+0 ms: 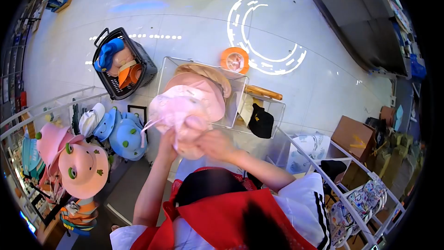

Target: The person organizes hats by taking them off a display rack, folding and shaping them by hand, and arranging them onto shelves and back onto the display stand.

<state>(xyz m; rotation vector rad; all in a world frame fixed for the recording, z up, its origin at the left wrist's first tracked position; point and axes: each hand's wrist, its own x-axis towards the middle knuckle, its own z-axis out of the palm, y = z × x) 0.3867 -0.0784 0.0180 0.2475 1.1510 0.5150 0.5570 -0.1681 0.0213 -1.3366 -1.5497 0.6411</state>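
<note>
A pale pink hat with a thin hanging strap is held up in front of me, partly blurred by motion. Fingers of my left hand are closed on its lower left edge. My right hand, somewhat smeared, is closed at the lower right edge of the same hat. Just behind it, a darker pink hat and a tan hat lie stacked in a clear-sided wire-frame bin.
Frog-faced pink hats and blue hats hang at left. A black basket with several items stands on the floor. An orange tape roll sits behind the bin; a black cap lies at its right. White rails run along the right.
</note>
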